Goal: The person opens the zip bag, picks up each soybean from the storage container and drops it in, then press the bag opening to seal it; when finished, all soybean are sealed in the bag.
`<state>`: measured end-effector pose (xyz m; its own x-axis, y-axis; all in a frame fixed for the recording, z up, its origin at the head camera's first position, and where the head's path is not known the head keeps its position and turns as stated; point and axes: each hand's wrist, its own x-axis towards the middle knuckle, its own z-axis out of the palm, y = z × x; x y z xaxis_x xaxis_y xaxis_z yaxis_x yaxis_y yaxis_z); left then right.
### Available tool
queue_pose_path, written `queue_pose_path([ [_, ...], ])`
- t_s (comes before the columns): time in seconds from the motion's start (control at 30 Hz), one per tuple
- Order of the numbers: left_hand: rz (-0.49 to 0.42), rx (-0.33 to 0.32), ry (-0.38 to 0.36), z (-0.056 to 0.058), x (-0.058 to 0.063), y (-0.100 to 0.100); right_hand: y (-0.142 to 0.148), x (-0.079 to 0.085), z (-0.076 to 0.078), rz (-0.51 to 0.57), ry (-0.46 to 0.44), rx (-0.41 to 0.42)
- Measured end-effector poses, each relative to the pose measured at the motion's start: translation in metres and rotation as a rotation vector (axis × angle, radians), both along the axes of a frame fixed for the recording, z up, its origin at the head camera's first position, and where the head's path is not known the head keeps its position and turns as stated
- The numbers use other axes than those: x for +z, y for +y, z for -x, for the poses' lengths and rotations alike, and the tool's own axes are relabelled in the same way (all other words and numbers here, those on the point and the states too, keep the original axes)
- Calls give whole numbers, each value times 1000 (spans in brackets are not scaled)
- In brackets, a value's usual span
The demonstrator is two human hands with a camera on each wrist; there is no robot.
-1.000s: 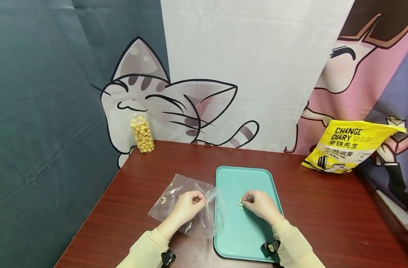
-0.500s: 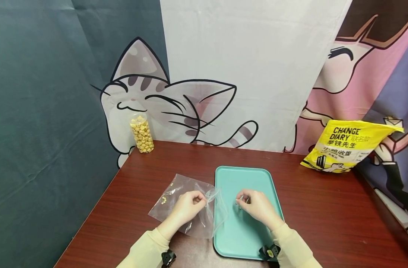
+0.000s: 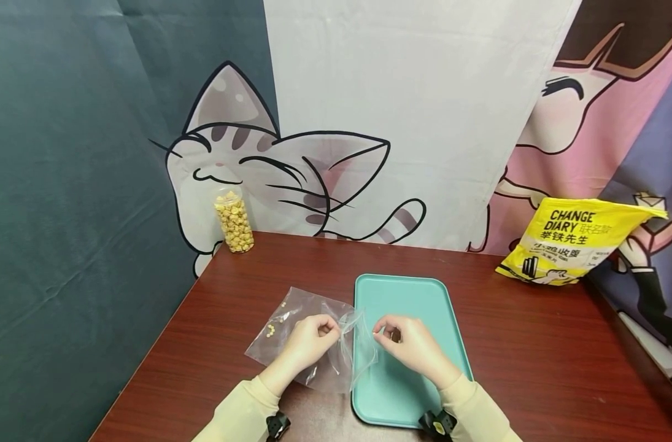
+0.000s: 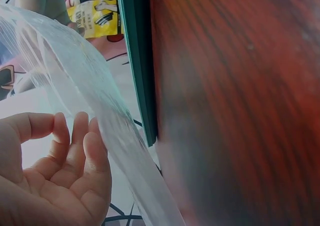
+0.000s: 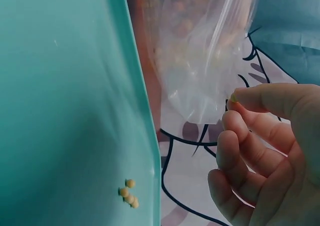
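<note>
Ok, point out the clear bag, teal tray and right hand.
Clear bag [image 3: 330, 367]: head view, plastic towards its near edge.
Teal tray [image 3: 402, 298]: head view, bare floor near its far end.
Right hand [image 3: 414, 345]: head view, back of the hand.

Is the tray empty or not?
Not empty: a few small yellow balls lie on the tray in the right wrist view.

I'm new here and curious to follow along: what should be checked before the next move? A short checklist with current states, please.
1. Right hand pinches a small yellow piece: ok.
2. Left hand holds the clear bag: ok.
3. Right hand is near the bag's mouth: ok.
4. Mouth open wide enough: cannot tell.
5. Tray free of loose pieces: not ok, a few yellow pieces lie on it.
</note>
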<state>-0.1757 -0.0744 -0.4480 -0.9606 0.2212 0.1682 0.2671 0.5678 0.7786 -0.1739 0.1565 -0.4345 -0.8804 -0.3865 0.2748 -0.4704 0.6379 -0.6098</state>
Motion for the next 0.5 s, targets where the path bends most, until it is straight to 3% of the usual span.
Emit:
queue_pose_path([
  [0.5,-2,1,-10,0,-1,0,0,-5,0,44,-17,15],
])
